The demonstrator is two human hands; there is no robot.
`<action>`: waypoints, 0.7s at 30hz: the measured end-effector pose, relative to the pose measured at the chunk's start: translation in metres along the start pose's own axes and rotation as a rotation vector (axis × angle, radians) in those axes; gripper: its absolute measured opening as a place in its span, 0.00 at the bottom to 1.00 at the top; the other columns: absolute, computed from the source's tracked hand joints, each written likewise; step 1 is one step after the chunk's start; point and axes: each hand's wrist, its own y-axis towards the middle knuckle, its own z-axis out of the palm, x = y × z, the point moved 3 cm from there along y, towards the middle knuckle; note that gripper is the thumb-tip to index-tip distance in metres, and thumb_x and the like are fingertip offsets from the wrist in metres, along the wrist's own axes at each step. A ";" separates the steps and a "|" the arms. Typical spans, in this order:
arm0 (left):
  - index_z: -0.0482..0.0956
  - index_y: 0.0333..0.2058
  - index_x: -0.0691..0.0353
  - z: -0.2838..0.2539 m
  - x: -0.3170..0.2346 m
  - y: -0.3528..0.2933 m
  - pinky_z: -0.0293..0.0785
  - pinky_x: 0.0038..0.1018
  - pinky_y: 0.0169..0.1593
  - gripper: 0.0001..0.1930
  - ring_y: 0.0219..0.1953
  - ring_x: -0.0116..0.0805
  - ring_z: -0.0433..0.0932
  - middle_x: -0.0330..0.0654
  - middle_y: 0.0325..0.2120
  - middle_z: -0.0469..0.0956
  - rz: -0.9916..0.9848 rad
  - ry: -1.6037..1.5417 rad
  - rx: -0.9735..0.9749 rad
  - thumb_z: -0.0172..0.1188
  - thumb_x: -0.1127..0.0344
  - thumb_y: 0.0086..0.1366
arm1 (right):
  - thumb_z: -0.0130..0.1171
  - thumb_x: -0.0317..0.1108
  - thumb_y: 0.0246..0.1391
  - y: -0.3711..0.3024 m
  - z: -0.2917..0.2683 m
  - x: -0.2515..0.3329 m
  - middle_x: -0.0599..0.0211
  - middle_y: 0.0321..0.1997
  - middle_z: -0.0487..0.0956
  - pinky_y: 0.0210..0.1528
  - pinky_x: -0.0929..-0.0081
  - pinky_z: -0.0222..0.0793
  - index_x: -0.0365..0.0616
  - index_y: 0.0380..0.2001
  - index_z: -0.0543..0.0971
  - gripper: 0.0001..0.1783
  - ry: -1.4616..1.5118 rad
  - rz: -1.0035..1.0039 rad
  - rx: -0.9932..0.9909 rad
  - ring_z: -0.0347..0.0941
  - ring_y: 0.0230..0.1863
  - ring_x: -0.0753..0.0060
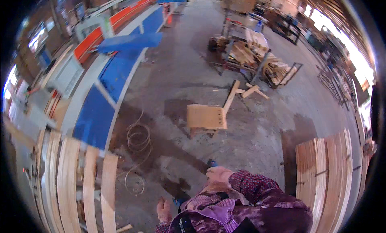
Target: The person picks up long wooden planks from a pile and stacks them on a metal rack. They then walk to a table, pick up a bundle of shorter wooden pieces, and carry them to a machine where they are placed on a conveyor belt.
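Low in the view, my left hand (163,211) hangs beside my body with its fingers loosely apart and nothing seen in it. In front of my body is my right hand (219,174), its back turned up; its fingers are blurred and partly hidden, and no held thing shows. Neither hand touches any wood. Ahead of me on the floor stands a small wooden stool (206,116) with a board-like top and dark holes near one edge. Stacked wooden slats (68,180) are at my left, and another stack of slats (315,172) is at my right.
A long blue and white machine (94,116) with orange panels runs along the left. Coiled hose or wire (138,138) lies on the floor beside it. Crossed wooden pieces (253,91) lie beyond the stool, before a metal rack (261,66) loaded with wood offcuts (242,53).
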 end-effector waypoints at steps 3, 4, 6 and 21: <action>0.65 0.52 0.70 0.059 -0.061 0.014 0.67 0.30 0.51 0.25 0.47 0.40 0.72 0.48 0.45 0.73 0.367 0.352 0.228 0.55 0.65 0.58 | 0.44 0.49 0.51 -0.033 -0.049 -0.057 0.55 0.50 0.71 0.52 0.64 0.62 0.48 0.45 0.74 0.24 0.276 0.288 -0.155 0.67 0.52 0.52; 0.65 0.52 0.70 0.082 -0.078 0.022 0.66 0.30 0.51 0.24 0.47 0.40 0.71 0.49 0.45 0.72 0.377 0.405 0.268 0.55 0.65 0.58 | 0.43 0.50 0.51 -0.045 -0.062 -0.073 0.56 0.50 0.72 0.53 0.64 0.62 0.48 0.45 0.74 0.24 0.372 0.390 -0.202 0.67 0.52 0.52; 0.65 0.51 0.70 0.126 -0.128 0.048 0.65 0.29 0.52 0.24 0.48 0.40 0.71 0.51 0.46 0.71 0.564 0.456 0.318 0.55 0.65 0.58 | 0.42 0.51 0.52 -0.056 -0.094 -0.106 0.55 0.49 0.73 0.53 0.65 0.62 0.48 0.45 0.74 0.24 0.451 0.456 -0.266 0.67 0.52 0.52; 0.68 0.48 0.63 0.481 -0.323 0.041 0.65 0.35 0.49 0.24 0.47 0.47 0.71 0.52 0.42 0.73 0.755 1.138 0.799 0.48 0.51 0.58 | 0.46 0.49 0.53 -0.029 -0.227 -0.305 0.57 0.41 0.77 0.48 0.69 0.65 0.45 0.42 0.75 0.22 0.721 0.482 -0.742 0.72 0.46 0.58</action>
